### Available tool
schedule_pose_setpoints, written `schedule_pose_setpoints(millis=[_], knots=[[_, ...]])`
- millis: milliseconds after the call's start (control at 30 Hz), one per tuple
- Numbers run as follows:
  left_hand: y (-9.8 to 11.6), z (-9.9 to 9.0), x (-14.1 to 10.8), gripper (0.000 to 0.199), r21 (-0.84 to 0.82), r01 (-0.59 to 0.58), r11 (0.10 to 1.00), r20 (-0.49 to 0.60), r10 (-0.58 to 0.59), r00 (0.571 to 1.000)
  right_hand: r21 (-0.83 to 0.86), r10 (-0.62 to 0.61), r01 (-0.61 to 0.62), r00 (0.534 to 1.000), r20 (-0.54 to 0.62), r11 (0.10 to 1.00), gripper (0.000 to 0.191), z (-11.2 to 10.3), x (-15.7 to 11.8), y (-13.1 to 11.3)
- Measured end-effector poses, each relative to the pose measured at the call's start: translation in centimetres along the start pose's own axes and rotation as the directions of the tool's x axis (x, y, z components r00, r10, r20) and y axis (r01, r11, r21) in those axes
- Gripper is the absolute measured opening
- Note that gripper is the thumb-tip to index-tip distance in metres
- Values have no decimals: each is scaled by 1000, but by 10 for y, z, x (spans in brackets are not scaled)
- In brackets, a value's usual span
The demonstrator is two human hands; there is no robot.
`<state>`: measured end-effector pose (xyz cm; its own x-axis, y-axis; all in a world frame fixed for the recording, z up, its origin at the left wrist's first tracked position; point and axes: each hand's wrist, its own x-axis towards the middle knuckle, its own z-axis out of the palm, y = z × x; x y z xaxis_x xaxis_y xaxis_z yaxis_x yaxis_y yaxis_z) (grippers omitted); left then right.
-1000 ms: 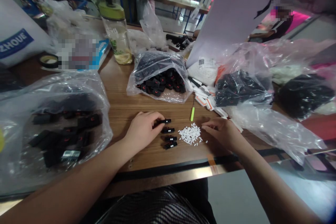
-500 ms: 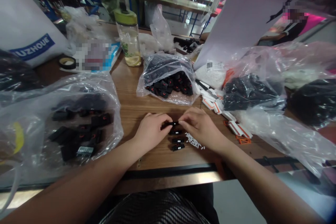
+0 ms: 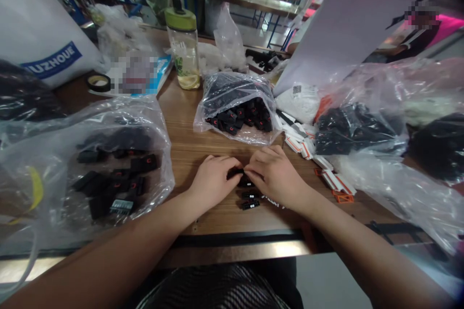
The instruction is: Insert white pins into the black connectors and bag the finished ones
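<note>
My left hand (image 3: 213,179) is closed on a small black plastic connector (image 3: 235,172), held just above the table between thumb and fingers. From the other side my right hand (image 3: 272,174) meets it, thumb and fingertips pressed together at its right end; what is between them is hidden. Below the hands lie several more black connectors (image 3: 250,195) in a short column, each with white dots. A scatter of tiny white plugs (image 3: 270,200) lies beside them, partly covered by my right hand.
Clear bags of black housings stand on the left (image 3: 119,174), in the middle (image 3: 237,101) and on the right (image 3: 357,128). White and orange strips (image 3: 335,181) lie at right. Behind are a bottle (image 3: 183,48) and tape roll (image 3: 98,82). Another person (image 3: 409,43) is at far right.
My right hand has turned and shifted over the white plugs, covering more of them and the connector's right end. The connector stays in my left hand. The whole view has shifted slightly.
</note>
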<state>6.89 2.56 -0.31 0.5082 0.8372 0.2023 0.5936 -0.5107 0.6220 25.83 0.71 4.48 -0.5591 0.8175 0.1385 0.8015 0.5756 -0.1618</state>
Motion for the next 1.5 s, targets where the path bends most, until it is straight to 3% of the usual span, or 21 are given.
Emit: schedule_pose_setpoints(millis=[433, 533, 600, 667, 767, 833, 1000, 1267, 1500], knots=[[0, 1, 1, 9, -9, 12, 1000, 4, -12, 1000, 49, 4, -6, 999, 47, 999, 20, -2, -6, -4], [0, 0, 1, 7, -3, 19, 1000, 10, -19, 1000, 140, 14, -26, 996, 88, 990, 18, -7, 0, 0], [1, 0, 1, 7, -13, 19, 1000, 7, -19, 1000, 239, 31, -60, 992, 125, 969, 18, -10, 10, 10], [2, -1, 0, 7, -22, 19, 1000, -1, -19, 1000, 286, 109, -129, 990, 86, 950, 20, -11, 26, 23], [3, -1, 0, 6, -24, 24, 999, -9, -24, 1000, 211, 294, -279, 955, -41, 937, 25, -6, 60, 39], [3, -1, 0, 6, -25, 22, 999, -14, -22, 1000, 133, 372, -367, 928, -14, 921, 27, 0, 83, 43], [5, -2, 0, 12, -29, 17, 999, -5, -18, 1000, 42, 380, -382, 924, 48, 923, 27, 16, 113, 44], [5, -7, -2, 33, -82, -6, 997, 1, 6, 1000, 59, 372, -373, 928, 23, 926, 25, 21, 104, 49], [-6, -2, 2, 29, -233, 70, 970, -238, -126, 963, 240, 374, -375, 926, 49, 895, 22, 16, 81, 44]])
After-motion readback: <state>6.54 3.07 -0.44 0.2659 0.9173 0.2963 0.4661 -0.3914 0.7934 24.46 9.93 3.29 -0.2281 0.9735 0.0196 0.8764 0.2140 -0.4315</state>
